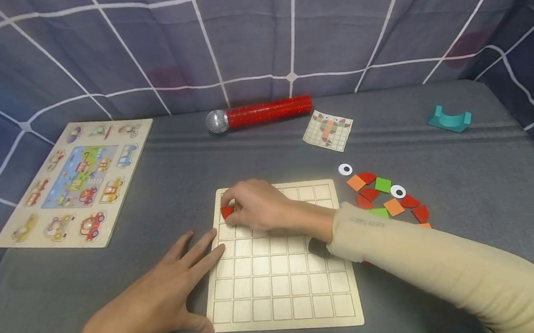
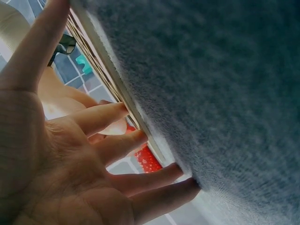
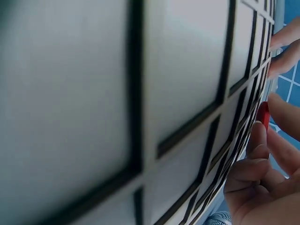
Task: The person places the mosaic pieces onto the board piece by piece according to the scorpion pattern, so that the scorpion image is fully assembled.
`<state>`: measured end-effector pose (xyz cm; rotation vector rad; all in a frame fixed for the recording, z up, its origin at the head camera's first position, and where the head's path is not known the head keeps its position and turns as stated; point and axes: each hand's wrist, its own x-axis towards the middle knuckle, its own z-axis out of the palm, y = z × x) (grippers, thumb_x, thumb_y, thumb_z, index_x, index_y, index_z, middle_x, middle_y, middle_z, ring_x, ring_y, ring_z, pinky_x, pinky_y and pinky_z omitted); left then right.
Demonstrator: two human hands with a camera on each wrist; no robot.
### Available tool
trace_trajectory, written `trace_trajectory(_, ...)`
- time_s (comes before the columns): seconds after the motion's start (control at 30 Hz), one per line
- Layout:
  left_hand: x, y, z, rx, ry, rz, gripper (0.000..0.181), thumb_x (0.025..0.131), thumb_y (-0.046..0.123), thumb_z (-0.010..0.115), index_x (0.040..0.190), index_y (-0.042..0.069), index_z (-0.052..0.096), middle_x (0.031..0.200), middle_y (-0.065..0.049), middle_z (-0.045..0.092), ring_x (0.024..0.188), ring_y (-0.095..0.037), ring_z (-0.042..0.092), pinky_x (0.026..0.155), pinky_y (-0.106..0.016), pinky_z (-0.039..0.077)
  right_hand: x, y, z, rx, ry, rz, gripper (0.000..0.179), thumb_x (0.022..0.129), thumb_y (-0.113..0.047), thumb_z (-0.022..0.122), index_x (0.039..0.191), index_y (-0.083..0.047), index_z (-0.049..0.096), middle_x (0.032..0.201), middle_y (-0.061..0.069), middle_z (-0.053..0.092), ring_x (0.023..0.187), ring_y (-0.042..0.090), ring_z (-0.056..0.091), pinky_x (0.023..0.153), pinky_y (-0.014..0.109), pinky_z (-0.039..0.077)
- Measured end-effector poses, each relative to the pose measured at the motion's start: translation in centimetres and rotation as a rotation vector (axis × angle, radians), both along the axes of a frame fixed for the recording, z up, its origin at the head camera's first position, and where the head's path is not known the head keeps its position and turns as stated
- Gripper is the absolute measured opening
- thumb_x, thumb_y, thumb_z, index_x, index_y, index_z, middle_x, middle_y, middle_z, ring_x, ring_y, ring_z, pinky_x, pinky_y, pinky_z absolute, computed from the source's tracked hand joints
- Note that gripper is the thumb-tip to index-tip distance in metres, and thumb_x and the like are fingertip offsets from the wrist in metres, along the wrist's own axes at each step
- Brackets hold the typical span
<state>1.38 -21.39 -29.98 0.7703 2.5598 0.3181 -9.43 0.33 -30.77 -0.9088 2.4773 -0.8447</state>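
A wooden grid board [image 1: 283, 307] with square recesses lies flat in front of me. My right hand [image 1: 259, 204] is over its upper left part and pinches a red quarter-circle piece [image 1: 226, 212] between thumb and finger. In the right wrist view the red piece [image 3: 264, 115] stands edge-on at the fingertips, close to the board; whether it touches a recess I cannot tell. My left hand [image 1: 161, 287] is spread on the cloth, its fingertips and thumb at the board's left edge. The left wrist view shows those straight fingers [image 2: 112, 145] along the board's side.
Loose red, orange and green pieces [image 1: 383, 185] and two eye discs [image 1: 344, 169] lie right of the board, partly behind the sleeve [image 1: 425, 258]. Behind are a pattern card [image 1: 328, 130], a red microphone [image 1: 269, 112] and a teal cradle-shaped block [image 1: 450, 119]. A vehicle puzzle [image 1: 128, 198] lies left.
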Motion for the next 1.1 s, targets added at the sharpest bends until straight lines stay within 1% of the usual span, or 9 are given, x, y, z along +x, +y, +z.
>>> trace_trajectory(0.13,-0.01,0.03,0.03,-0.002,-0.001,0.003,0.119,0.057,0.077,0.073,0.155,0.021,0.034,0.164,-0.002,0.015,0.142,-0.051,0.015,0.098,-0.068,0.037,-0.13,-0.11,-0.07,0.045,0.028,0.018,0.02,0.089,-0.02,0.075,0.108,-0.016,0.073,0.081,-0.008,0.066,0.079,0.01,0.059,0.08,0.03,0.048)
trace_trajectory(0.3,0.02,0.05,0.0,-0.002,-0.014,0.011,0.119,0.057,0.077,0.072,0.155,0.021,0.034,0.164,-0.002,0.014,0.143,-0.052,0.013,0.098,-0.068,0.037,-0.2,-0.18,-0.19,0.068,0.036,0.028,0.022,0.089,-0.018,0.074,0.11,-0.015,0.072,0.09,-0.006,0.067,0.083,0.011,0.061,0.079,0.032,0.049)
trace_trajectory(0.37,0.02,0.05,-0.01,-0.002,-0.017,0.013,0.119,0.057,0.077,0.072,0.155,0.021,0.033,0.164,-0.001,0.013,0.143,-0.052,0.013,0.098,-0.069,0.037,-0.22,-0.2,-0.2,0.068,0.047,0.033,0.025,0.089,-0.017,0.073,0.114,-0.015,0.071,0.095,-0.005,0.069,0.086,0.012,0.063,0.081,0.033,0.05)
trace_trajectory(0.47,0.0,0.05,-0.04,0.001,-0.01,0.012,0.12,0.057,0.077,0.072,0.155,0.021,0.033,0.165,-0.001,0.013,0.143,-0.052,0.013,0.098,-0.069,0.036,-0.25,-0.23,-0.19,0.068,0.053,0.047,0.033,0.09,-0.015,0.071,0.124,-0.015,0.068,0.108,-0.004,0.07,0.097,0.014,0.063,0.088,0.034,0.05)
trace_trajectory(0.53,-0.02,0.04,-0.05,0.004,-0.006,0.01,0.12,0.057,0.076,0.073,0.155,0.021,0.034,0.164,-0.001,0.014,0.142,-0.052,0.014,0.098,-0.069,0.036,-0.25,-0.24,-0.15,0.069,0.044,0.063,0.037,0.092,-0.014,0.069,0.128,-0.015,0.067,0.113,-0.005,0.069,0.102,0.013,0.061,0.092,0.033,0.049)
trace_trajectory(0.73,-0.09,0.06,-0.05,0.009,-0.001,0.003,0.12,0.057,0.076,0.073,0.155,0.02,0.034,0.164,-0.002,0.014,0.142,-0.053,0.014,0.098,-0.069,0.036,-0.32,-0.2,-0.11,0.088,0.023,0.09,0.033,0.094,-0.014,0.066,0.127,-0.016,0.069,0.104,-0.007,0.068,0.096,0.012,0.058,0.091,0.031,0.048)
trace_trajectory(0.97,-0.08,-0.05,-0.02,0.005,0.01,-0.007,0.12,0.057,0.077,0.072,0.155,0.021,0.033,0.164,-0.003,0.015,0.141,-0.053,0.016,0.097,-0.067,0.038,-0.41,-0.12,-0.08,0.077,0.041,0.108,0.032,0.094,-0.013,0.065,0.126,-0.015,0.069,0.109,-0.006,0.069,0.102,0.012,0.06,0.095,0.032,0.047)
trace_trajectory(1.07,-0.05,-0.06,-0.05,0.012,0.01,-0.005,0.12,0.057,0.078,0.071,0.156,0.022,0.033,0.164,-0.002,0.014,0.141,-0.053,0.015,0.097,-0.068,0.038,-0.49,0.03,0.0,0.077,0.016,0.107,0.034,0.092,-0.01,0.066,0.126,-0.015,0.069,0.102,-0.007,0.068,0.094,0.012,0.06,0.091,0.03,0.048)
trace_trajectory(1.1,-0.04,-0.05,-0.09,0.014,0.009,-0.004,0.12,0.057,0.078,0.071,0.156,0.022,0.032,0.164,-0.002,0.014,0.141,-0.053,0.015,0.097,-0.068,0.038,-0.55,0.11,0.1,0.077,-0.001,0.107,0.035,0.091,-0.009,0.066,0.126,-0.014,0.069,0.096,-0.007,0.068,0.09,0.012,0.059,0.089,0.029,0.047)
